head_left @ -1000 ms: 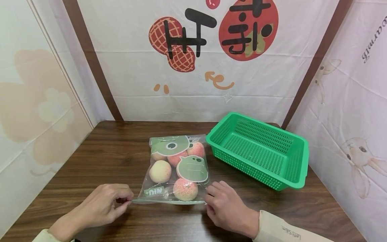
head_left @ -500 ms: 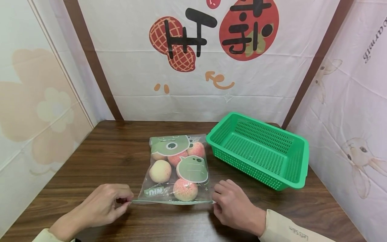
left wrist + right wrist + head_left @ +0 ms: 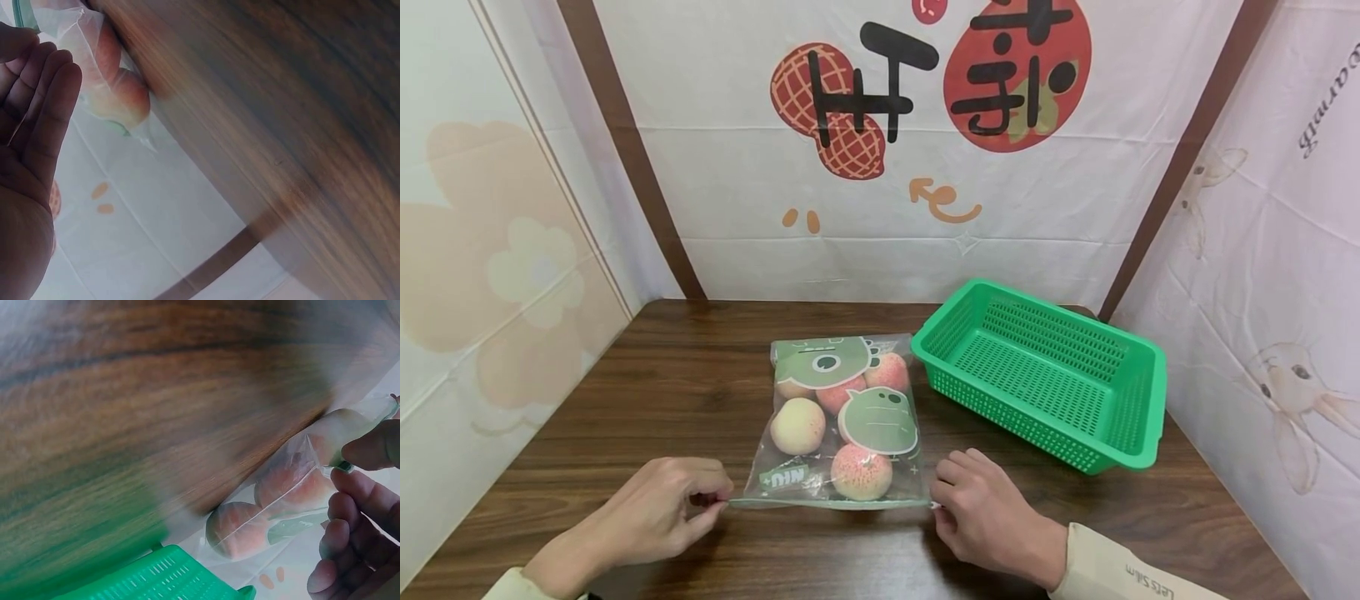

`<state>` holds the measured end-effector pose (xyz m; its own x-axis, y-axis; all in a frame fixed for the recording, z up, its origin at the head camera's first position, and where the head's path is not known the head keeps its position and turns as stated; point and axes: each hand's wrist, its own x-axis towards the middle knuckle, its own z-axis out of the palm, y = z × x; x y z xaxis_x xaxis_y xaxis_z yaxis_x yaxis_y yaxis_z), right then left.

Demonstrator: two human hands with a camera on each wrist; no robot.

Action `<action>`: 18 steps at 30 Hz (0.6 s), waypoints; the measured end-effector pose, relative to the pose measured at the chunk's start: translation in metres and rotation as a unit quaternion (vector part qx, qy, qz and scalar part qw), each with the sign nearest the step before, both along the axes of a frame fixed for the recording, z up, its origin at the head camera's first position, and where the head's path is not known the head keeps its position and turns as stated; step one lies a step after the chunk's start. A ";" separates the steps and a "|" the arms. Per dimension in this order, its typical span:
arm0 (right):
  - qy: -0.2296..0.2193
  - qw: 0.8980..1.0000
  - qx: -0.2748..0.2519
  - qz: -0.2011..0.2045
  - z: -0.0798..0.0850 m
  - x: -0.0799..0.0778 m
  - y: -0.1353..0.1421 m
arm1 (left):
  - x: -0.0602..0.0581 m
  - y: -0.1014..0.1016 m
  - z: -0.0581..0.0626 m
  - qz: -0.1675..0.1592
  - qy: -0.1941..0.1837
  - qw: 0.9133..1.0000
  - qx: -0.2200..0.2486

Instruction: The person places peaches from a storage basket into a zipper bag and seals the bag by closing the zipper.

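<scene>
A clear zip bag (image 3: 842, 433) with green cartoon prints lies on the wooden table, its mouth toward me. Several peaches (image 3: 797, 426) show through the plastic, some pale yellow and others red-speckled. The green zip strip (image 3: 831, 503) runs straight along the near edge. At its left end my left hand (image 3: 658, 512) pinches the corner between thumb and forefinger. My right hand (image 3: 988, 518) holds the right end, where a small white bit shows at the fingertips. In the right wrist view, thumb and forefinger pinch a small green piece (image 3: 345, 465) at the bag's corner.
Right of the bag stands a green perforated plastic basket (image 3: 1037, 375) with nothing in it, its left corner close to the bag's far right corner. The brown wooden table (image 3: 700, 392) ends at a white printed cloth (image 3: 737, 208) behind, with more cloth at both sides.
My right hand has slid to the right along the zip strip, uncovering the bag's right near corner. The left hand, the bag and the basket have stayed in place.
</scene>
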<state>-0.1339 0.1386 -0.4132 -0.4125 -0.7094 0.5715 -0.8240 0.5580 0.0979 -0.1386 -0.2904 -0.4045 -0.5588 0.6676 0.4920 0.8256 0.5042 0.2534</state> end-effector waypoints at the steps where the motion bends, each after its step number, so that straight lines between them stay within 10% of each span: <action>1: 0.000 1.000 0.002 -0.002 0.001 0.000 0.000 | 0.000 0.000 0.000 0.002 -0.001 1.000 -0.001; 10: -0.009 1.000 -0.013 -0.023 0.014 0.002 0.012 | 0.002 0.003 0.009 0.026 0.018 0.999 -0.007; 18: 0.035 0.995 -0.080 -0.053 0.034 -0.009 0.033 | 0.003 0.009 0.027 0.199 0.027 0.978 -0.051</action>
